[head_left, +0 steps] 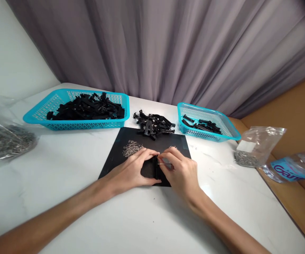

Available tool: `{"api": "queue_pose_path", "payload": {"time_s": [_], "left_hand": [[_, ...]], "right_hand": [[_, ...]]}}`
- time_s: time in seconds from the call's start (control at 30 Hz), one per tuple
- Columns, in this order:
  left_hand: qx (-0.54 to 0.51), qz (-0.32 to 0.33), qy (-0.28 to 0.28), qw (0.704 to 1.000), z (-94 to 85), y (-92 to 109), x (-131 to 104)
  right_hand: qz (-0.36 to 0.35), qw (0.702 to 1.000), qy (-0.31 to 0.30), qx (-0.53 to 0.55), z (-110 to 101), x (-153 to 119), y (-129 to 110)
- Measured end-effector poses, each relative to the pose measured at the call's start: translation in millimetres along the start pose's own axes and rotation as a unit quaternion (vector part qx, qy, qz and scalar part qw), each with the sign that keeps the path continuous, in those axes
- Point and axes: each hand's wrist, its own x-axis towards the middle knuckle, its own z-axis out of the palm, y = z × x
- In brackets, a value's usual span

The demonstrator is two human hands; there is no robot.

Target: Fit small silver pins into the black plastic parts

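Over the black mat [112,155], my left hand [132,171] grips a slim black plastic part [156,169] between thumb and fingers, at its two ends. My right hand [182,171] is closed beside it, fingers curled round a thin metal pin [164,163] that points left at the part's side. Whether the pin enters the part is too small to tell. A pile of small metal pieces [132,148] lies on the mat beyond my left hand. Another small metal pile [174,148] is partly hidden behind my right hand.
Black parts [152,125] are heaped at the mat's far edge. A fuller blue basket [89,124] stands left, a blue basket [207,135] with fewer parts right. Bags of metal pieces [9,141] [247,158] lie at both sides; a plastic bottle [292,167] lies far right.
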Motion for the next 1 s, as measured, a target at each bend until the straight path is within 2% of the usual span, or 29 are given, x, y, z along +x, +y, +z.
{"api": "queue_pose_path", "payload": {"time_s": [0.3,0.43,0.63,0.8,1.0], "left_hand": [[-0.015,0.018,0.001,1.0,-0.6,0,1],[-0.01,0.009,-0.011,1.0,-1.6,3,1],[-0.001,0.008,-0.018,1.0,-0.5,3,2],[0.002,0.024,-0.006,1.0,1.7,-2,2],[-0.01,0.02,-0.018,1.0,-2.7,2,3]], "right_hand": [[0.029,0.996,0.027,0.084,8,-11,1],[0.076,0.993,0.014,0.089,6,-7,-2],[0.113,0.992,-0.034,0.038,-2,4,-6],[0.109,0.993,-0.036,-0.007,-3,5,-9],[0.126,0.983,-0.053,0.127,-5,-3,-5]]}}
